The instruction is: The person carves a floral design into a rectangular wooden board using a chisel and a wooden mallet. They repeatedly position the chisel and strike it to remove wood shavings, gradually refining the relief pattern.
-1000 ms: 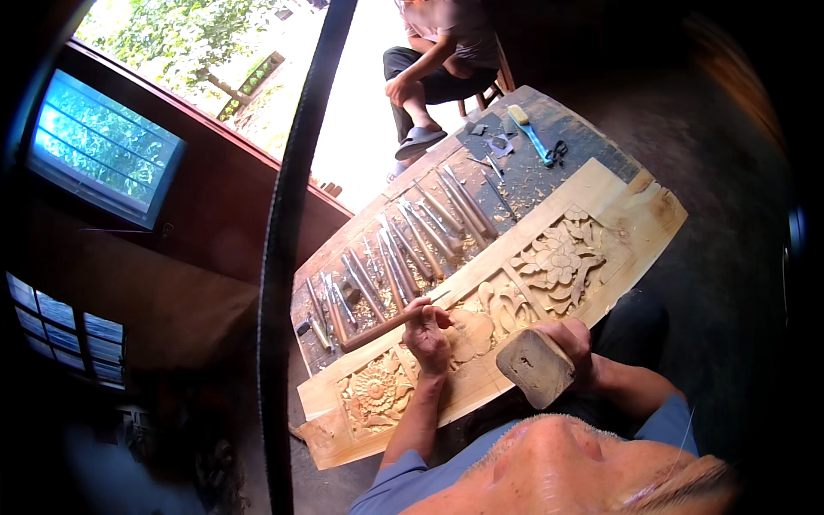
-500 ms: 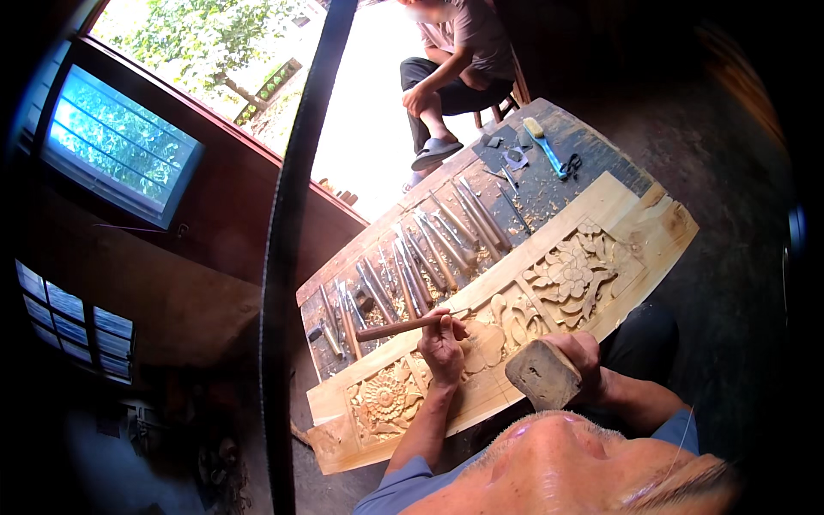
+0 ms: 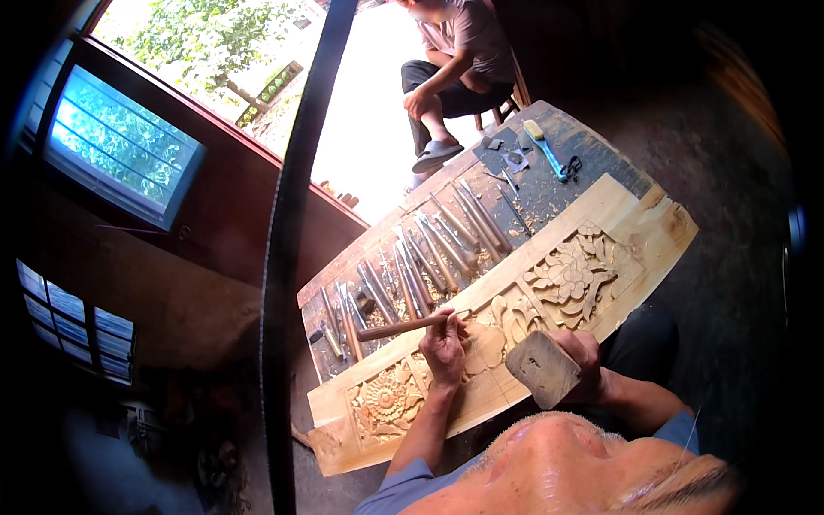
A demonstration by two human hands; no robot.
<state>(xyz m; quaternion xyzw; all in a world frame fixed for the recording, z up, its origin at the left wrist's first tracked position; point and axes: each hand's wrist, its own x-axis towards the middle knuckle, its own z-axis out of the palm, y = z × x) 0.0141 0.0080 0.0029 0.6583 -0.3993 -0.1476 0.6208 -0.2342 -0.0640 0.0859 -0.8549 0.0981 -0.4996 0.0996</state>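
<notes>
one chisel [image 3: 396, 329] is grasped by the left hand [image 3: 443, 352], a wooden block [image 3: 542, 369] by the right hand [image 3: 584, 350]; taps are best kept light.

Mallet [image 3: 542, 369] — handle hidden; seated person [image 3: 471, 43] — cut off.

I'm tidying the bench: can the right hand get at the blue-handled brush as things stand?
Probably not without freeing its grip: the right hand holds a wooden mallet, and the blue-handled brush lies beyond the carved board, though nothing seems to cover it.
</notes>
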